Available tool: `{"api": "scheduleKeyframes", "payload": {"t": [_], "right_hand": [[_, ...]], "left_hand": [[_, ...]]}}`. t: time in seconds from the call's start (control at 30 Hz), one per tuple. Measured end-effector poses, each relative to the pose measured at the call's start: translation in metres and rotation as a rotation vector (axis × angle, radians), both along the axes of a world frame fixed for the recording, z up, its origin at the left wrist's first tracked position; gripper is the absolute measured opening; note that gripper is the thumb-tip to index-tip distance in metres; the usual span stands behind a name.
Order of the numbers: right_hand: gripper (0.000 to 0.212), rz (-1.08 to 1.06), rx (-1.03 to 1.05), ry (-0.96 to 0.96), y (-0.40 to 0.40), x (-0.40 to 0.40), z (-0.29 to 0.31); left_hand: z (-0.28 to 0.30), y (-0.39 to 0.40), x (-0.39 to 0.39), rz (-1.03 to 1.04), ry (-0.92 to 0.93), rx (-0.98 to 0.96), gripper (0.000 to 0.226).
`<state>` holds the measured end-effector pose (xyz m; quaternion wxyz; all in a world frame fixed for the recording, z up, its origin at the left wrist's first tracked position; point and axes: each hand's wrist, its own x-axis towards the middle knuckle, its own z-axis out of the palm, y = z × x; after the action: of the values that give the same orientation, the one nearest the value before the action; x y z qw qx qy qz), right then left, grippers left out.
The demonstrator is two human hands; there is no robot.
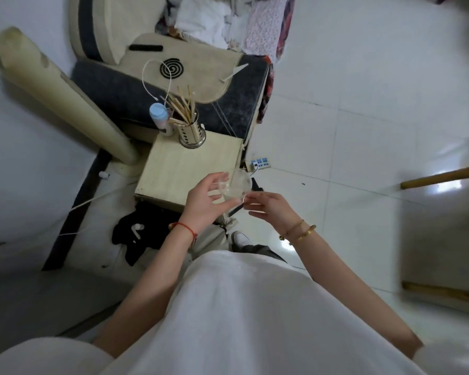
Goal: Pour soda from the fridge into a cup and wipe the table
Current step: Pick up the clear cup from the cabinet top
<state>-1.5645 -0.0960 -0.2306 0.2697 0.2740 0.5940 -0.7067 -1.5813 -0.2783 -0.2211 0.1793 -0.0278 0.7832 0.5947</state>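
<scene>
Here, both hands meet at clear cup point(236, 186), held over near right corner of tabletop point(179, 169). Left hand point(205, 200) curls fingers round cup's side, likely to steady it; right hand point(268, 205) pinches near rim, fingertips touching. Cup looks empty; no soda bottle in view. Chopstick holder point(192, 132) and blue-capped bottle point(160, 117) crowd far edge, leaving middle free for pouring, wiping.

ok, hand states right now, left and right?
Left hand: fingers curled round the clear cup, holding it.
Right hand: fingertips at the cup's edge; grip cannot be told.
</scene>
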Motion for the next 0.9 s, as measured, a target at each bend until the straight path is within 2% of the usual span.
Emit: {"api": "scheduleKeyframes", "payload": {"t": [0.53,0.9], "right_hand": [[0.028,-0.575,-0.014,0.094,0.106,0.178,0.029],[0.032,-0.852,0.011,0.149,0.22,0.36,0.039]], "left_hand": [[0.029,0.141,0.08,-0.53,0.042,0.024,0.065],[0.049,0.296,0.216,-0.842,0.066,0.077,0.059]]}}
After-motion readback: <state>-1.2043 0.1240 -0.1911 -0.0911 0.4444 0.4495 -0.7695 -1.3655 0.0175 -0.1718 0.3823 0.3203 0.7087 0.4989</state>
